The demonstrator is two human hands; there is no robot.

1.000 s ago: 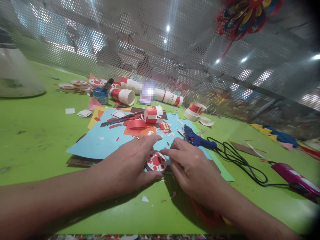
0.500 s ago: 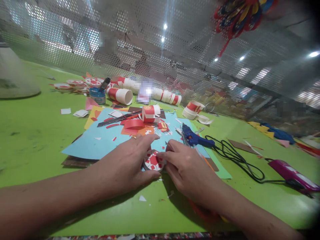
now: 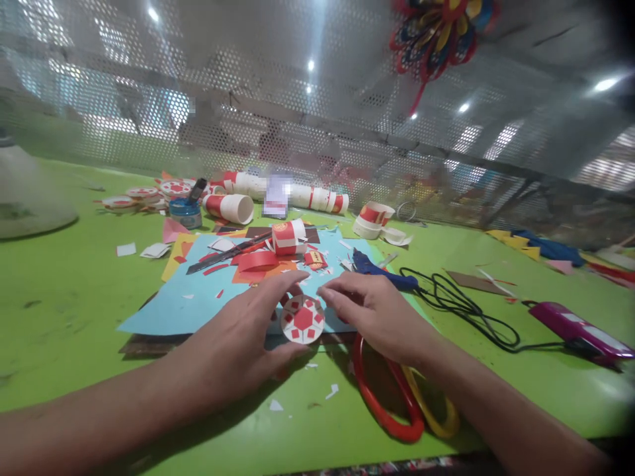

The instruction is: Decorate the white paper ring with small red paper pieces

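Disc (image 3: pixel 303 319) is gripped by left hand (image 3: pixel 245 324), hold unclear in right hand (image 3: pixel 381 307); scissors (image 3: pixel 407 434) beneath, glue gun (image 3: pixel 370 265) beyond; green worktop (image 3: pixel 307 446), perforated screen (image 3: pixel 233 106).

left hand (image 3: pixel 258 320): bare, small gold-coloured ring (image 3: pixel 254 284) on a finger, fine detail too small to tell | right hand (image 3: pixel 377 311): bare fingers, back and wrist | left forearm (image 3: pixel 124 400): uncovered, slender, narrowing toward the wrist | right forearm (image 3: pixel 496 393): uncovered, likewise slender

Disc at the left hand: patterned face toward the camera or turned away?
Toward the camera: the disc shows its red-and-white pattern as a nearly full circle, with the left hand at its edge.
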